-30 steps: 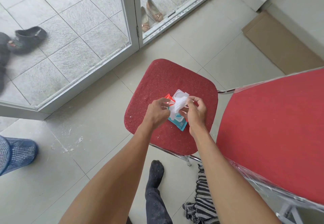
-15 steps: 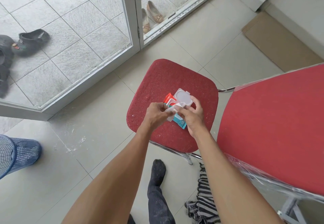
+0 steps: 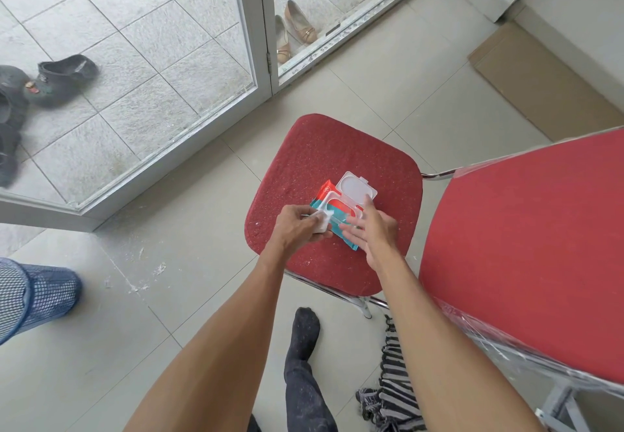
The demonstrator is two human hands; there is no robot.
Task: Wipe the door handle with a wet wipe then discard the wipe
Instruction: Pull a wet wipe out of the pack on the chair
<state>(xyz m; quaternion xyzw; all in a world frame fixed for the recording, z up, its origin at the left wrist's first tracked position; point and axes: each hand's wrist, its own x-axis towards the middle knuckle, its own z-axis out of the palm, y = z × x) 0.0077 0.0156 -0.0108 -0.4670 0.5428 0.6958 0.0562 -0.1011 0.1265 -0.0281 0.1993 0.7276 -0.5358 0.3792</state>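
Note:
A red and teal wet wipe pack (image 3: 332, 200) lies on the red chair seat (image 3: 324, 158), its white flip lid (image 3: 358, 190) standing open. My left hand (image 3: 299, 229) is closed around a folded white wipe (image 3: 320, 224) at the pack's left edge. My right hand (image 3: 371, 232) hovers over the pack's near end with fingers spread and blurred, holding nothing. The door handle is not in view; only the lower white frame of the glass door (image 3: 250, 26) shows.
A blue mesh waste basket (image 3: 33, 296) stands at the left on the tiled floor. The chair's red backrest (image 3: 526, 249) rises at the right. Shoes (image 3: 293, 29) lie past the threshold, cardboard (image 3: 540, 80) at far right, a striped cloth (image 3: 395, 391) by my socked foot.
The wipe came out of the pack and now sits bunched in my left hand. My right hand let go and opened over the pack.

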